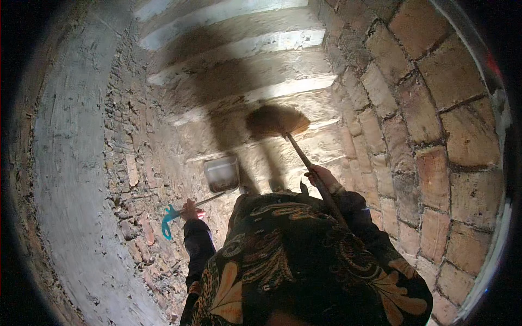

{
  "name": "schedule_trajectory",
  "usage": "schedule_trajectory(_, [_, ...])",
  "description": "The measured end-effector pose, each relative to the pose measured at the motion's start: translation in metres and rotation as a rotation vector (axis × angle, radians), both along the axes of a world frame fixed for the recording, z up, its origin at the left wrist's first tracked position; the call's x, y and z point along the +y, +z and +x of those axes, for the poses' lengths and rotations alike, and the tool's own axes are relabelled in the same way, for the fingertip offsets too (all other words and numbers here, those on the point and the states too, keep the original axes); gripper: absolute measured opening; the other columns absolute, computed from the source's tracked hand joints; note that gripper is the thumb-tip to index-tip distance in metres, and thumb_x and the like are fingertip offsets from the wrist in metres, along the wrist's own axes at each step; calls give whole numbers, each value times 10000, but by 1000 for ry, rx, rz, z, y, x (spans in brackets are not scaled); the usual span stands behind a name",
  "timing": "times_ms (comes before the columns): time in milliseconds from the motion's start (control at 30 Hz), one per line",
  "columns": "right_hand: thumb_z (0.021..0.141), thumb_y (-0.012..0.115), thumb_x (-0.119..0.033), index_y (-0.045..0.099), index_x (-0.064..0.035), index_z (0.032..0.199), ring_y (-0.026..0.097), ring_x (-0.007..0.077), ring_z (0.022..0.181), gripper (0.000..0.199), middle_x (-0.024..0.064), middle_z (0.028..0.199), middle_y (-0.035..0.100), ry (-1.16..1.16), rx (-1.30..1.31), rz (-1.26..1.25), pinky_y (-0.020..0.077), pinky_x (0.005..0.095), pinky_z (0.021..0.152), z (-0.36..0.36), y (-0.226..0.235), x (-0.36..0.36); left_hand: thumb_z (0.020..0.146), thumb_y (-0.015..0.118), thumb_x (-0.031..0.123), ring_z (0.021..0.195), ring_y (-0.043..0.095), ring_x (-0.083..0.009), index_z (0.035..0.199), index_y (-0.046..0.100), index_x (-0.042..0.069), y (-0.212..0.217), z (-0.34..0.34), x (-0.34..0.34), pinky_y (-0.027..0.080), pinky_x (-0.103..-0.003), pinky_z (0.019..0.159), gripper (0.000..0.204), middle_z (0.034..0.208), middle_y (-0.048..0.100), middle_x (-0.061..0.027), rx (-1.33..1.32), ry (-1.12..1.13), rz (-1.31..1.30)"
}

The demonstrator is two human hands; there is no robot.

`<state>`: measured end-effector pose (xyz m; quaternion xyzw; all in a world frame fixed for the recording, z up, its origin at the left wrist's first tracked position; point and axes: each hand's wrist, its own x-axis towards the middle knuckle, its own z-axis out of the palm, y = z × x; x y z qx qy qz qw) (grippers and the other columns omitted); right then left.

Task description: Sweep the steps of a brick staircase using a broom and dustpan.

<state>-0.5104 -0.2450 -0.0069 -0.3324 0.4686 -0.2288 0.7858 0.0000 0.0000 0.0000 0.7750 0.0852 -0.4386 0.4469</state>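
Note:
My right hand [322, 178] is closed round the wooden handle of a broom [277, 120]. Its wide brown bristle head is spread against a step in front of me, and the handle slants back toward my right forearm. Lower on the left, my left hand [191, 211] grips the thin shaft of a long-handled dustpan [222, 173], just beside its turquoise handle end. The dustpan's grey metal-looking pan hangs or rests low near my feet; I cannot tell whether it touches the step. The fingers of both hands are partly hidden.
Pale, worn steps [244, 49] rise ahead, with a dark shadow across them. A brick wall [413, 136] runs close on the right. On the left is a rough, crumbling brick wall [133, 168] with a smooth grey plastered band [70, 163] beside it.

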Motion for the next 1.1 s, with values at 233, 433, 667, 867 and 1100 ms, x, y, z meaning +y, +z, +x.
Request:
schedule_trajectory(233, [813, 469, -270, 486, -25, 834, 476, 113, 446, 246, 115, 679, 564, -79, -11, 171, 402, 218, 387, 2, 24, 4, 760, 462, 496, 374, 513, -236, 895, 494, 89, 27, -34, -14, 372, -301, 311, 430, 553, 518, -137, -229, -19, 86])
schedule_trajectory(433, [824, 445, -266, 480, 3, 885, 487, 120, 459, 278, 130, 706, 572, -169, -83, 296, 418, 223, 398, 7, 50, 1, 754, 469, 484, 377, 513, -249, 918, 476, 103, 30, -28, -22, 370, -309, 315, 415, 564, 519, -148, -134, 7, 74])
schedule_trajectory(667, [809, 473, -218, 490, -8, 831, 506, 122, 491, 212, 117, 718, 579, -195, -166, 260, 420, 215, 416, -1, 36, 6, 749, 485, 471, 374, 514, -259, 898, 476, 101, 30, -35, -20, 357, -309, 298, 399, 542, 507, -146, -230, 10, 63])
schedule_trajectory(867, [799, 483, -192, 486, -46, 755, 488, 89, 469, 153, 46, 687, 578, 157, 244, -708, 397, 200, 419, 1, 13, 4, 739, 522, 442, 342, 496, -256, 820, 496, 73, 35, -40, -22, 338, -304, 269, 379, 488, 484, -124, -275, 31, 9])
schedule_trajectory(1100, [830, 420, -186, 485, -52, 723, 459, 62, 450, 184, 42, 650, 564, -136, -35, 294, 377, 188, 403, 7, 63, 4, 736, 521, 460, 351, 502, -225, 816, 499, 67, 37, -42, -18, 367, -304, 288, 401, 499, 490, -112, -289, -36, -25])
